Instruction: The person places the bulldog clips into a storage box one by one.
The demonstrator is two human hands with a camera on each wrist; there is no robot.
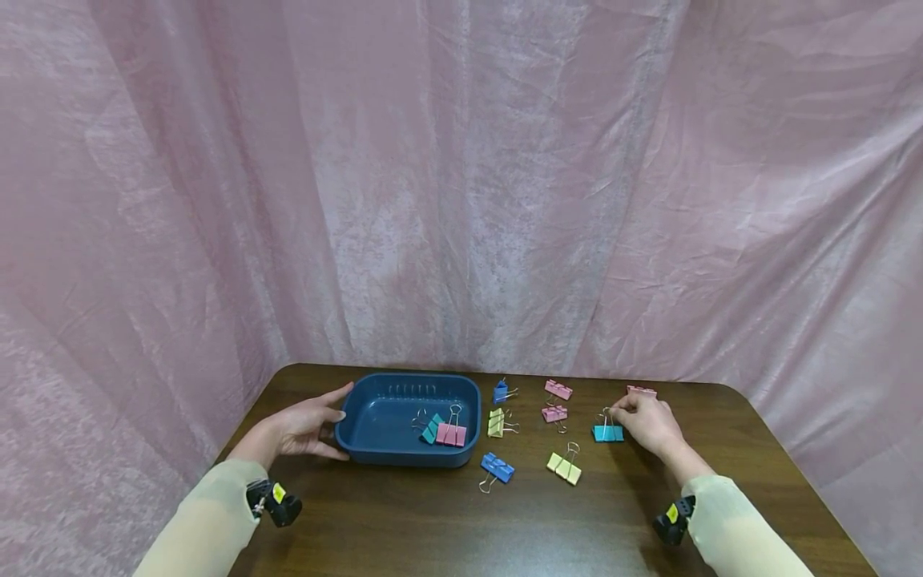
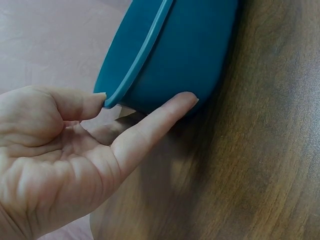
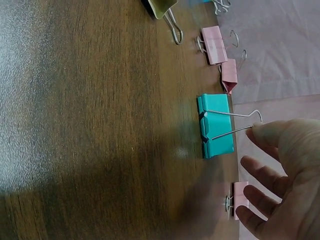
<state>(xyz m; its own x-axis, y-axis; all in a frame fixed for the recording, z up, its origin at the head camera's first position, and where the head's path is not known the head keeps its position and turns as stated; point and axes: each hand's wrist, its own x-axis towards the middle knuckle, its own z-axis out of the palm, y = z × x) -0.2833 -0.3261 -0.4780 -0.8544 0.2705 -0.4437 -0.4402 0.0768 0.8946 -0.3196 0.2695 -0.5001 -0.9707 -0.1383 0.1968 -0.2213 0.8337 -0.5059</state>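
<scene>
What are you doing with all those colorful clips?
A person sits at a brown table with binder clips scattered on it. The left hand rests against the side of a blue tray, which already holds a teal clip and a pink clip. The right hand touches the wire handle of a teal clip on the table, fingers not yet closed round it. Blue, yellow and pink clips lie between the tray and that hand.

Fingertip (image 3: 265,131) at teal clip (image 3: 216,125) handle

No legible text, label, brand, number or sign appears on any object in these views.
</scene>
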